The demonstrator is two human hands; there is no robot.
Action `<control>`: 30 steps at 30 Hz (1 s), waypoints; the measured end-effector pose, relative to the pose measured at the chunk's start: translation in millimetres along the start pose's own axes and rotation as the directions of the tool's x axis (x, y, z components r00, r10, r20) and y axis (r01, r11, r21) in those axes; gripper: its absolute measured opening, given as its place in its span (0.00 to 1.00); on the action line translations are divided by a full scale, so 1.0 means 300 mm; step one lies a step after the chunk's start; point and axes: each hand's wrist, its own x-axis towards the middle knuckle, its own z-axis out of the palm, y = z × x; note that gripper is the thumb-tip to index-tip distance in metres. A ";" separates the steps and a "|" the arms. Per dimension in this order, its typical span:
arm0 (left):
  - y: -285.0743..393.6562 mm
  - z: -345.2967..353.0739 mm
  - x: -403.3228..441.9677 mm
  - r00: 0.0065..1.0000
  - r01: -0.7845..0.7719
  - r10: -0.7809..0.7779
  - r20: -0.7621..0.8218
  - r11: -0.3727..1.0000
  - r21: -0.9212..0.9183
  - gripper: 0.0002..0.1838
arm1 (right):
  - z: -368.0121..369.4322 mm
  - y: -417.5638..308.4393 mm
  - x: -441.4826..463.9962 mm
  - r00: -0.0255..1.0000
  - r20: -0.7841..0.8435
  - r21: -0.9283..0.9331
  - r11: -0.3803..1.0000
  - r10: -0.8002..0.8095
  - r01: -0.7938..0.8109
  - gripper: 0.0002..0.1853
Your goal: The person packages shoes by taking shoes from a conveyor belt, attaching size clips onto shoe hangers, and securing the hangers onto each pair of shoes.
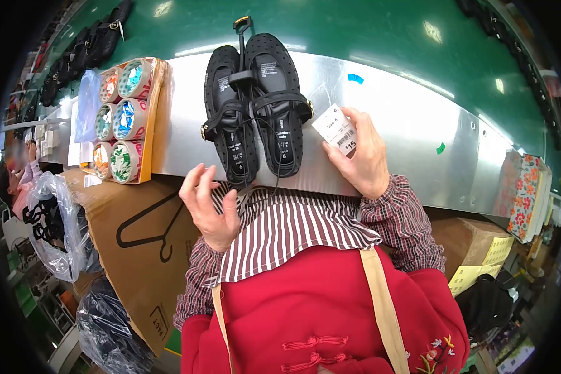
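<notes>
A pair of black shoes (274, 124) with buckled straps lies side by side on the metal work surface (393, 134), insoles facing up. Between them sits a black hanger piece (243, 78) whose hook points away from me. My right hand (364, 156) pinches a white price tag (336, 129) with a barcode, to the right of the shoes. Below the left shoe, my left hand (210, 209) is held with its fingers apart and nothing in it. A thin dark cord loops over the shoes.
At the left stands a box (148, 124) of sticker rolls. A cardboard box (137, 249) with a black hanger (149, 227) is below it. More shoes (100, 37) lie on the green surface (368, 31). A flowered stack (523, 196) is at the right; a person (25, 168) is far left.
</notes>
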 end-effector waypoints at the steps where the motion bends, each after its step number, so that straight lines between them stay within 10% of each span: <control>1: -0.008 0.007 -0.007 0.999 0.043 -0.044 -0.017 0.998 -0.045 0.23 | -0.004 -0.001 -0.005 1.000 -0.011 0.016 1.000 -0.013 0.014 0.33; 16: -0.035 0.036 -0.041 0.926 0.369 -0.367 0.086 0.840 -0.398 0.21 | 0.012 -0.029 -0.066 0.990 -0.012 0.118 0.984 0.138 -0.135 0.35; 26: -0.041 0.032 -0.028 0.893 0.447 -0.402 0.203 0.740 -0.503 0.23 | 0.004 -0.053 -0.027 1.000 0.022 0.075 0.997 0.006 -0.007 0.38; 28: -0.032 0.036 -0.024 0.884 0.462 -0.426 0.195 0.724 -0.513 0.21 | -0.026 -0.074 0.022 0.956 -0.032 -0.359 0.896 -0.291 0.261 0.38; 30: -0.033 0.037 -0.026 0.893 0.442 -0.410 0.183 0.733 -0.517 0.20 | -0.018 -0.132 0.031 0.943 -0.059 -0.306 0.905 -0.327 0.295 0.38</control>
